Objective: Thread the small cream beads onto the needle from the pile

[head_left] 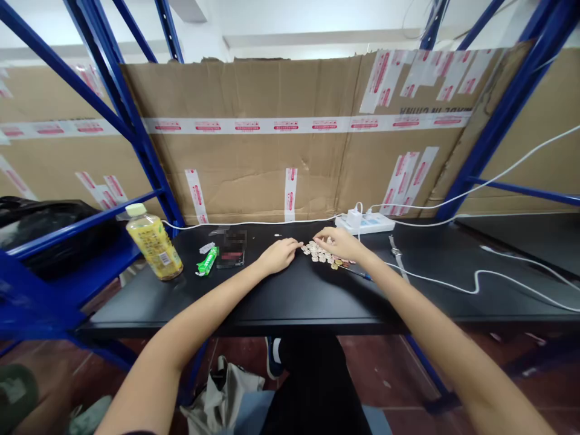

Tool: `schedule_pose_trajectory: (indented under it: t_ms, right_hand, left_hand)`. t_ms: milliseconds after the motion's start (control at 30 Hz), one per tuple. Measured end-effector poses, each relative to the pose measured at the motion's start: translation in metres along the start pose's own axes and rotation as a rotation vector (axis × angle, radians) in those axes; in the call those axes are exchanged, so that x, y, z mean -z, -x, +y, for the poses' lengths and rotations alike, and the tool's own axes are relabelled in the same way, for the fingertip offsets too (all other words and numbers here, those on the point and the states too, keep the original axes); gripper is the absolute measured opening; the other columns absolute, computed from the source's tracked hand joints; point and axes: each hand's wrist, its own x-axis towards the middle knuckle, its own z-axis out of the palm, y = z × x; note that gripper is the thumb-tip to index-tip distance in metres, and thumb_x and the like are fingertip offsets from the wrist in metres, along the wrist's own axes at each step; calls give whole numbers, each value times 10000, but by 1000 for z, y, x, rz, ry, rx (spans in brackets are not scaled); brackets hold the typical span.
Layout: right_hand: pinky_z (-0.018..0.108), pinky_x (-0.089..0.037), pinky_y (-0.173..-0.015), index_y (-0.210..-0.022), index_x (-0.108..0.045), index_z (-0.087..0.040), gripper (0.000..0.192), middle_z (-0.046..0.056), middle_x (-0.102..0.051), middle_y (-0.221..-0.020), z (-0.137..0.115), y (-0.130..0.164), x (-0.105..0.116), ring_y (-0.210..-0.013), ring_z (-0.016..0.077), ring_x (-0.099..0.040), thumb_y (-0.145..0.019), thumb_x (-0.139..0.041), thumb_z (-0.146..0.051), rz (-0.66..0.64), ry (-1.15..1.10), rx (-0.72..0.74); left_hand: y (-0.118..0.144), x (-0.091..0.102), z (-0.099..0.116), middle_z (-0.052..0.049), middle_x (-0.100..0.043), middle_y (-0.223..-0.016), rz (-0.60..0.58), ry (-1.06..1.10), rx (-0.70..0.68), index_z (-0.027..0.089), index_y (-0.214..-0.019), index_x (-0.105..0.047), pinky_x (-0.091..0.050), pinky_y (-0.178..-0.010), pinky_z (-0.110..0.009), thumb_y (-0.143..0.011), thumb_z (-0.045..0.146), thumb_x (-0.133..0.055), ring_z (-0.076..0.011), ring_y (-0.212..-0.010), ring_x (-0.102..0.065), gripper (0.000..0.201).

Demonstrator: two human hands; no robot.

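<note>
I am resting my left hand [277, 255] and right hand [341, 243], loosely curled and holding nothing, beside the small pieces [324, 255] mid-table. Far left, a bottle [153, 243] is holding yellow drink. The pieces are too small to identify.

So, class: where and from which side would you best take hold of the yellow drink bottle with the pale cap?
Grip the yellow plastic drink bottle round its mid-body, probably from its right, the left hand side. It stands upright though leaning in this view, the wide, round body offering the fingers more than the narrow cap.
</note>
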Motion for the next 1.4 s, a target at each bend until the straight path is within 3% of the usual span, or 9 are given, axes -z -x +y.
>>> schedule_pose_trajectory:
  t_ms: [133,233,400,567,700,800,1100,1233,1400]
  right_hand:
    - [287,-486,-746,-922,-712,-157,256,73,-710,-912,19,-17,-6,-807,177,-649,-891,-495,-290,21,26,-12]
    - [288,-478,-748,-923,-714,-159,257,73,-709,-909,23,-16,-9,-809,178,-648,-893,-488,-278,66,54,3]
    - [303,-457,-780,-902,-723,-168,255,69,-708,-876,24,-6,-9,-764,174,-645,-895,-490,-273,58,160,71]
    - [314,-434,-785,-913,-713,-170,239,72,-707,-897,20,-3,-8,-816,187,-645,-894,-492,-257,39,185,87]
    - [325,-407,-783,-904,-709,-168,240,68,-703,-902,12,-3,-9,-845,195,-644,-900,-480,-240,20,203,124]
    - [327,-398,-771,-897,-703,-173,232,56,-700,-886,5,-2,-11,-849,194,-639,-904,-480,-234,8,206,159]
    - [333,-418,-827,-1008,-693,-205,212,52,-684,-997,-18,1,-26,-914,188,-636,-912,-530,-300,-65,20,186]
    - [331,-423,-807,-920,-676,-198,176,42,-677,-920,-22,-1,-35,-848,172,-632,-914,-545,-315,-73,-76,203]
    - [302,-436,-763,-848,-659,-193,108,26,-678,-828,-14,-2,-39,-751,158,-627,-869,-572,-253,2,-106,150]
  left_hand:
    - [1,-6,6,-111,-501,-1419,-29,7,31,131,-1383,-455,-347,-1110,-329,-954,229,-386,-199,-1306,-468,446]
    - [1,-4,6,-94,-489,-1437,-95,16,56,174,-1371,-477,-343,-1115,-368,-965,272,-382,-209,-1337,-440,428]
    - [2,7,2,-94,-584,-1320,-66,49,41,198,-1268,-554,-384,-1066,-360,-953,270,-409,-198,-1252,-515,354]
    - [8,12,-2,-53,-668,-1080,1,165,49,214,-1109,-622,-459,-946,-282,-955,260,-420,-152,-1006,-622,258]
    - [9,9,-2,-75,-650,-1085,-9,64,165,205,-1106,-631,-464,-927,-342,-930,347,-497,-203,-1026,-611,263]
    - [10,8,-1,-65,-654,-1064,-27,61,161,217,-1034,-659,-456,-931,-340,-941,349,-480,-201,-1036,-605,241]
    - [14,9,8,-17,-681,-877,56,450,124,192,-940,-648,-491,-795,-220,-885,265,-554,-125,-813,-628,130]
    - [14,10,14,-4,-685,-840,77,577,153,176,-915,-645,-492,-774,-234,-866,260,-587,-124,-785,-631,113]
    - [12,8,-1,-65,-681,-976,68,426,169,145,-1000,-631,-502,-838,-292,-860,293,-594,-177,-900,-633,208]
